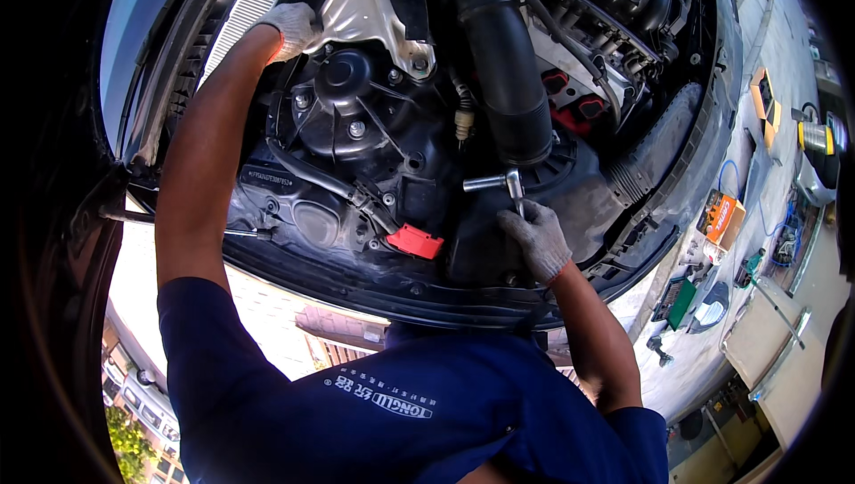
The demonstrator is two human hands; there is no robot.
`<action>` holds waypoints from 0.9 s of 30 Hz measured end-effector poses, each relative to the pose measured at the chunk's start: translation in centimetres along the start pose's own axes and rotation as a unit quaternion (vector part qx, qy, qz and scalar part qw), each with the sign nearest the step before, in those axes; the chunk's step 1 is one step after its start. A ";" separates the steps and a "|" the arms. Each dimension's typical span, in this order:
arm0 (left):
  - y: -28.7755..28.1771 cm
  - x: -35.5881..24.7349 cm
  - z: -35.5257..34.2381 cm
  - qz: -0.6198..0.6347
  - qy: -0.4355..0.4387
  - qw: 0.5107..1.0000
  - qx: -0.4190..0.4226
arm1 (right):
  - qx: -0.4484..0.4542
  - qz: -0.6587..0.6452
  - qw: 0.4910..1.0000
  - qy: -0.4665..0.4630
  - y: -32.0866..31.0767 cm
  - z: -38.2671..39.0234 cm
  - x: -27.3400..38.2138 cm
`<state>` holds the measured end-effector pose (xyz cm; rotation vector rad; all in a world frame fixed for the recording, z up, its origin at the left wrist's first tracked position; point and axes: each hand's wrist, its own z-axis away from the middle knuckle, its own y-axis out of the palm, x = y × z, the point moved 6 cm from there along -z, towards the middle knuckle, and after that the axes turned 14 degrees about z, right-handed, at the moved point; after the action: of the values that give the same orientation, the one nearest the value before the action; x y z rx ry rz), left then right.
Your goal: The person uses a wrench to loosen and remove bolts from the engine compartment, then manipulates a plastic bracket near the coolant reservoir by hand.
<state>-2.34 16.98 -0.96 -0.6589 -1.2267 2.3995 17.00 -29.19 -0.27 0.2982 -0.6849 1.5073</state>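
Fat black pipe (500, 65) runs down to the dark plastic box (570, 186), so I'd leave swing room around both. The silver bracket (363, 12) is up top, with the left hand (292, 28) curled beside it; can't tell if it's gripping anything. Right hand (540, 242) has the ratchet (514, 186) by its handle, over the box near the pipe's lower end. Don't knock the red cap (415, 241). Socket (481, 184) points left; seat it square before pulling, and go easy.
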 end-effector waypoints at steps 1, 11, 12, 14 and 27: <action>0.0 -0.3 0.1 -0.012 0.022 1.000 0.000 | 0.001 -0.001 1.000 0.002 0.1 0.0 0.1; -0.6 -0.6 1.6 0.018 0.144 0.989 -0.032 | 0.005 -0.002 1.000 -0.003 0.0 -0.1 0.6; -0.7 -0.4 1.6 0.032 0.119 0.992 -0.034 | 0.003 -0.003 1.000 -0.002 0.1 -0.1 0.5; -0.6 -0.1 0.8 -0.007 0.016 1.000 0.005 | -0.001 0.001 1.000 0.001 0.1 0.2 0.3; -0.9 -2.9 2.1 -0.109 0.122 0.986 0.021 | 0.004 0.023 1.000 0.000 -0.1 0.1 0.5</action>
<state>-1.05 14.63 1.61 -0.7388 -1.0827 2.0902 17.03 -28.91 0.12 0.2902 -0.6913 1.5544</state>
